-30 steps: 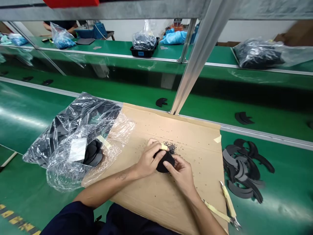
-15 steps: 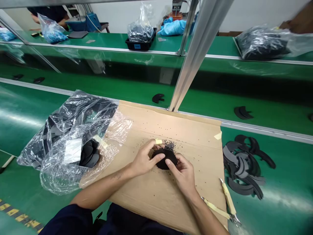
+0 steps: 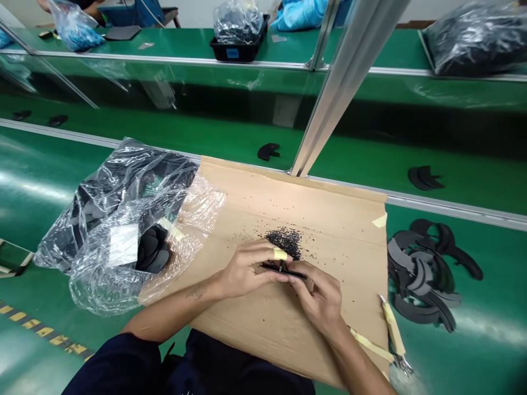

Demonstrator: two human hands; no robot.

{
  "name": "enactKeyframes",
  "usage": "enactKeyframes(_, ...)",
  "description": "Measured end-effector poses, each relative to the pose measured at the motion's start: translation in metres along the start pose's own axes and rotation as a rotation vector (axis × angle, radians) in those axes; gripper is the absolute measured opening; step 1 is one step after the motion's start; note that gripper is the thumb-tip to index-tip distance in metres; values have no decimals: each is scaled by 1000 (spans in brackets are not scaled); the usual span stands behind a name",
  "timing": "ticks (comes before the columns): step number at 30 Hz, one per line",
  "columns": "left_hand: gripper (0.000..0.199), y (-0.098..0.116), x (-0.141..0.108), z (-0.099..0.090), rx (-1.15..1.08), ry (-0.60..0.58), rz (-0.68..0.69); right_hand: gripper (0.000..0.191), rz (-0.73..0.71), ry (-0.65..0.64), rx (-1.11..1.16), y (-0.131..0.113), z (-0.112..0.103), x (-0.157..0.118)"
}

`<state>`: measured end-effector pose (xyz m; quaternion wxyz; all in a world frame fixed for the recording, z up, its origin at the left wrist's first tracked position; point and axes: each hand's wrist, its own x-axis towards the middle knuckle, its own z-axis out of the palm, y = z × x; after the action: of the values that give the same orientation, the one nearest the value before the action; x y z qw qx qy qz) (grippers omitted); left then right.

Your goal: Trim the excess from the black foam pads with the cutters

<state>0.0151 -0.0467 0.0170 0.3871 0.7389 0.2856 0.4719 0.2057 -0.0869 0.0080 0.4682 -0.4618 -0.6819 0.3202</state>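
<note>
A thin black piece (image 3: 284, 270), seen nearly edge-on, is held above the brown cardboard (image 3: 247, 329). My left hand (image 3: 242, 271) grips its left end, with yellow tape round one finger. On the right end, my right hand (image 3: 321, 291) has its fingers and thumb closed. Small black bits (image 3: 286, 240) lie heaped on the cardboard just beyond the hands, with more scattered around. To the left, a clear plastic bag (image 3: 99, 203) holds black flat pieces (image 3: 152, 249). Curved black and grey pieces (image 3: 420, 274) are piled to the right.
Pliers with yellow-wrapped handles (image 3: 393, 329) lie at the cardboard's right edge. A slanted metal post (image 3: 333, 93) rises behind the cardboard. Beyond are a green belt (image 3: 197, 129) with a few black pieces, and a shelf holding a black tray (image 3: 236, 52) and bags. A person's arm shows far left.
The black piece has tilted from showing its broad face to nearly edge-on, still between both hands. More of the black heap shows. The whole view has shifted slightly.
</note>
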Motion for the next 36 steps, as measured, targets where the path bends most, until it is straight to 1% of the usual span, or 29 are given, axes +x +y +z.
enactKeyframes(3, 24, 1, 1, 0, 30, -3, 47, 14, -57, -4, 1, 1, 1, -1)
enactKeyframes(7, 21, 2, 2, -1, 27, 16, 81, 17, -83, -37, -5, -1, 1, 1)
enactKeyframes(10, 21, 3, 3, -2, 32, -16, 86, 17, -103, -45, -15, -1, 0, 3)
enactKeyframes(16, 17, 3, 1, -1, 40, 23, 55, 16, -48, -78, 10, 1, -1, 0)
enactKeyframes(20, 21, 3, 0, -2, 30, -30, 49, 17, -92, -72, 14, 1, -1, 1)
enactKeyframes(23, 20, 2, 0, -2, 9, -13, 43, 19, -87, -103, 59, 1, -2, 3)
enactKeyframes(25, 21, 2, 0, -2, 13, 3, 43, 17, -60, -113, 64, 1, -2, 3)
enactKeyframes(27, 24, 2, 0, -1, 23, -10, 53, 14, -48, -101, 49, 2, -3, 3)
enactKeyframes(30, 23, 2, -1, -1, 21, -20, 49, 14, -55, -108, 49, 2, -4, 3)
enactKeyframes(34, 19, 2, -3, 0, 24, 12, 65, 19, -77, -128, 86, 1, -5, 3)
enactKeyframes(36, 21, 3, -2, -1, 32, -11, 69, 18, -84, -114, 76, 2, -5, 3)
